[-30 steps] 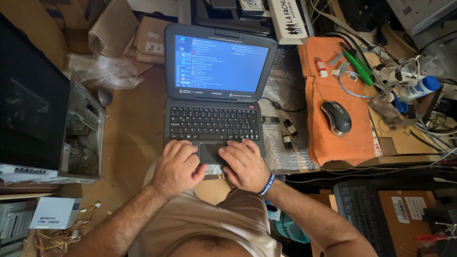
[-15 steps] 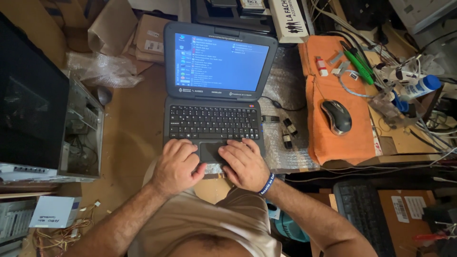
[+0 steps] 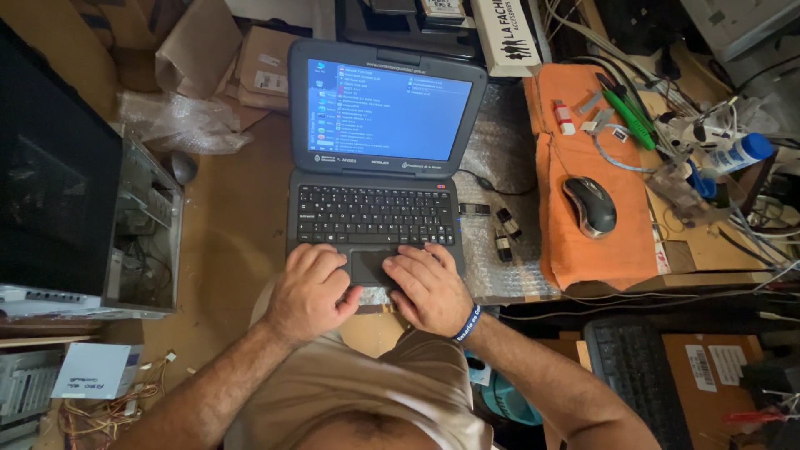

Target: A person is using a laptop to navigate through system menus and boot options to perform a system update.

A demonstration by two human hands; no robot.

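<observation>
At the left edge of the workbench (image 3: 225, 242) stands an open computer case (image 3: 83, 217), its dark side panel facing up and its inner cables visible. Near the far left corner lies a crumpled piece of bubble wrap (image 3: 179, 121), with cardboard boxes (image 3: 262, 71) behind it.

In the middle, close to the near edge, sits a dark grey laptop (image 3: 379, 179) with its lid open and a blue screen with a list on it. The left hand (image 3: 310, 292) rests on the palm rest left of the touchpad (image 3: 371, 267), fingers loosely curled, holding nothing. The right hand (image 3: 427, 287) lies on the right side of the palm rest, fingers slightly bent and spread, touching the case just beside the touchpad, also with nothing in its grasp. A blue wristband (image 3: 467, 323) is on the right wrist.

To the right of the laptop some small dark connectors (image 3: 502, 233) lie on a sheet of bubble wrap. Further right, an orange cloth (image 3: 575, 250) carries a grey computer mouse (image 3: 590, 206) and a green-handled tool (image 3: 627, 117). Near the right edge there are tangled cables (image 3: 667, 75) and a white bottle with blue cap (image 3: 737, 154). Below the near right corner a black keyboard (image 3: 633, 375) is seen
</observation>
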